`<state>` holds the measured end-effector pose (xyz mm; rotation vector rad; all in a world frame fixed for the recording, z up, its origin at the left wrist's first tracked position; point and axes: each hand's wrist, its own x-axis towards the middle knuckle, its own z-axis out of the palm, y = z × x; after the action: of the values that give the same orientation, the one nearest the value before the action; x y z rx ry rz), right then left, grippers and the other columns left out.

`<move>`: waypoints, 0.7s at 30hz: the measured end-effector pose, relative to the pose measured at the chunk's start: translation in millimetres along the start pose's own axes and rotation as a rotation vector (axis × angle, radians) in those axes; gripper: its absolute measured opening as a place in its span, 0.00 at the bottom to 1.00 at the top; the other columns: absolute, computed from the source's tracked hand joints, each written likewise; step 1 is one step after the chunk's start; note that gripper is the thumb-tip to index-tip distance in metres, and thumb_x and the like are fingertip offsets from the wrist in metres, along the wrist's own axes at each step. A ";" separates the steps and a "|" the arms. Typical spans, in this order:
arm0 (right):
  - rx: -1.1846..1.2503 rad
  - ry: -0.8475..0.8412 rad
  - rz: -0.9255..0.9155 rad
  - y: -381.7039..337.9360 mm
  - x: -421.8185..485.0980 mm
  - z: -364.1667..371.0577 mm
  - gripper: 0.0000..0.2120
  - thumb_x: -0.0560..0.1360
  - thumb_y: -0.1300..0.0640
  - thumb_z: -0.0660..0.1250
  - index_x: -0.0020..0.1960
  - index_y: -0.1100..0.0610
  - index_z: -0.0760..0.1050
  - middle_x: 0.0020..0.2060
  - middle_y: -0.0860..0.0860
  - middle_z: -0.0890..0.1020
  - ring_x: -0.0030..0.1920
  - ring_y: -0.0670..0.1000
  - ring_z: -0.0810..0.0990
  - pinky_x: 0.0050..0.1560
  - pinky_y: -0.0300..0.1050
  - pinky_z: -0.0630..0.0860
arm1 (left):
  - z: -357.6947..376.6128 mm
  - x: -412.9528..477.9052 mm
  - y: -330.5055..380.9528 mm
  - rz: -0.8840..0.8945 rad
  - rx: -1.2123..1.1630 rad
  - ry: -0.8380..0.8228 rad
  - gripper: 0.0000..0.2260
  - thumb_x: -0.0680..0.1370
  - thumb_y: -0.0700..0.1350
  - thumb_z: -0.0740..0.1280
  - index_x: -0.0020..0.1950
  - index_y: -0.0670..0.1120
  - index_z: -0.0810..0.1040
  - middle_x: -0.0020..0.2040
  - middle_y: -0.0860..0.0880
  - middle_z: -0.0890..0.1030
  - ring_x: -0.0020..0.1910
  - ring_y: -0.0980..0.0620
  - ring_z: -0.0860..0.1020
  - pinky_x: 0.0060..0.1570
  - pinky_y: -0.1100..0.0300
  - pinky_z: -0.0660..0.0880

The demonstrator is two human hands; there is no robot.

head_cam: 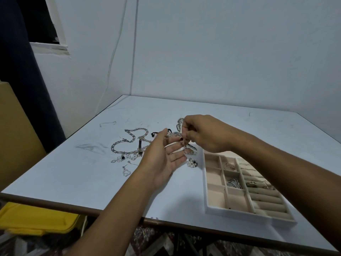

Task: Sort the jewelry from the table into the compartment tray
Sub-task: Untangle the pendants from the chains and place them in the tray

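Observation:
My right hand [204,133] pinches a small dangling earring [184,147] above the table. My left hand [162,156] is held palm up beside it, fingers straight, just under the earring. A pile of jewelry lies on the table behind and left of my hands: a chunky silver chain necklace [129,141], a heart-shaped earring [126,171] and a pearl cluster [191,162]. The beige compartment tray [214,209] sits at the front right. It holds a silver fan-shaped piece [233,182] and some thin chains, partly hidden by my right forearm.
The white table [92,182] has a brown front edge. A yellow bag [36,218] lies on the floor at the lower left. A cardboard box [14,130] stands to the left of the table. Walls close in behind.

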<state>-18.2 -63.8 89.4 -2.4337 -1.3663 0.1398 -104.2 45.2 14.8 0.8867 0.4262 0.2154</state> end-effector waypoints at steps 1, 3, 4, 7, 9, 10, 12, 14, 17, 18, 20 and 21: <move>0.001 0.008 0.001 -0.3 0.7 -1.3 0.05 0.78 0.59 0.61 0.48 0.57 0.76 0.41 0.47 0.81 0.42 0.48 0.76 0.43 0.43 0.72 | 1.2 -0.6 0.1 -0.020 -0.014 -0.020 0.20 0.80 0.56 0.58 0.57 0.41 0.76 0.54 0.41 0.83 0.53 0.41 0.82 0.58 0.48 0.76; -0.001 0.013 0.007 -0.3 1.9 -3.2 0.04 0.78 0.58 0.63 0.47 0.55 0.77 0.38 0.44 0.80 0.40 0.46 0.76 0.41 0.41 0.72 | 2.3 -1.5 -0.2 -0.045 -0.042 -0.046 0.22 0.80 0.57 0.58 0.60 0.40 0.75 0.57 0.39 0.82 0.55 0.40 0.82 0.59 0.48 0.75; -0.010 0.013 0.010 0.0 2.3 -3.7 0.04 0.77 0.58 0.64 0.47 0.55 0.78 0.38 0.44 0.80 0.40 0.45 0.77 0.41 0.40 0.72 | 2.5 -1.7 -0.7 -0.051 -0.052 -0.052 0.22 0.80 0.57 0.58 0.61 0.39 0.75 0.57 0.39 0.82 0.54 0.41 0.82 0.58 0.49 0.76; -0.036 0.014 0.012 0.9 1.3 -5.7 0.05 0.77 0.58 0.64 0.46 0.54 0.79 0.37 0.43 0.80 0.40 0.45 0.77 0.41 0.38 0.72 | 3.4 -2.0 -3.4 -0.058 -0.068 -0.058 0.23 0.80 0.56 0.59 0.60 0.38 0.76 0.53 0.40 0.83 0.51 0.42 0.83 0.55 0.51 0.78; -0.042 0.016 0.012 1.2 0.3 -7.7 0.05 0.76 0.58 0.65 0.47 0.54 0.79 0.37 0.43 0.80 0.39 0.43 0.76 0.39 0.35 0.71 | 4.3 -2.4 -4.1 -0.056 -0.065 -0.058 0.21 0.80 0.56 0.59 0.57 0.38 0.77 0.50 0.40 0.84 0.50 0.42 0.83 0.55 0.51 0.77; -0.043 0.016 0.013 1.3 0.0 -8.9 0.04 0.76 0.58 0.66 0.47 0.53 0.79 0.37 0.43 0.80 0.39 0.43 0.76 0.39 0.34 0.70 | 4.5 -2.8 -4.2 -0.055 -0.059 -0.060 0.20 0.80 0.55 0.59 0.55 0.39 0.78 0.49 0.40 0.84 0.50 0.42 0.82 0.55 0.51 0.77; -0.039 0.014 0.017 1.6 -0.2 -11.4 0.02 0.74 0.58 0.69 0.47 0.53 0.79 0.37 0.43 0.79 0.38 0.42 0.75 0.38 0.34 0.70 | 4.9 -4.0 -4.2 -0.055 -0.047 -0.072 0.19 0.80 0.54 0.59 0.51 0.39 0.79 0.48 0.40 0.84 0.51 0.41 0.82 0.56 0.50 0.76; -0.019 0.014 0.024 2.1 -0.7 -13.5 0.03 0.74 0.58 0.71 0.47 0.53 0.80 0.36 0.43 0.80 0.37 0.41 0.76 0.38 0.35 0.70 | 5.4 -5.5 -5.2 -0.059 -0.031 -0.088 0.18 0.80 0.53 0.60 0.48 0.39 0.79 0.47 0.40 0.84 0.50 0.41 0.81 0.54 0.50 0.76; 0.002 0.032 0.029 4.0 -1.7 -15.4 0.05 0.72 0.58 0.73 0.47 0.53 0.80 0.35 0.44 0.81 0.36 0.40 0.76 0.39 0.35 0.71 | 5.6 -6.5 -6.5 -0.067 0.005 -0.093 0.19 0.80 0.54 0.60 0.50 0.38 0.79 0.48 0.40 0.84 0.48 0.42 0.82 0.50 0.52 0.78; -0.001 0.038 0.030 4.6 -2.0 -15.4 0.05 0.72 0.58 0.73 0.47 0.53 0.80 0.35 0.44 0.80 0.36 0.40 0.76 0.39 0.36 0.71 | 5.7 -6.4 -6.6 -0.070 0.018 -0.094 0.19 0.80 0.54 0.60 0.51 0.38 0.79 0.49 0.40 0.84 0.48 0.43 0.82 0.50 0.51 0.79; -0.006 0.045 0.033 5.6 -3.0 -15.6 0.05 0.71 0.58 0.74 0.47 0.53 0.81 0.34 0.43 0.80 0.35 0.40 0.76 0.40 0.37 0.72 | 5.5 -7.5 -6.1 -0.084 0.044 -0.100 0.21 0.80 0.55 0.59 0.53 0.38 0.79 0.51 0.39 0.84 0.49 0.42 0.82 0.52 0.51 0.78; -0.005 0.047 0.036 6.2 -3.9 -16.1 0.05 0.71 0.58 0.74 0.47 0.53 0.81 0.34 0.43 0.80 0.36 0.40 0.76 0.40 0.37 0.72 | 5.6 -8.2 -5.7 -0.091 0.054 -0.104 0.21 0.80 0.56 0.59 0.54 0.38 0.79 0.52 0.39 0.84 0.49 0.42 0.82 0.52 0.51 0.78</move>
<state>-11.3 -74.1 102.0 -2.4506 -1.3047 0.0875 -109.0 34.8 15.6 0.9253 0.3760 0.0738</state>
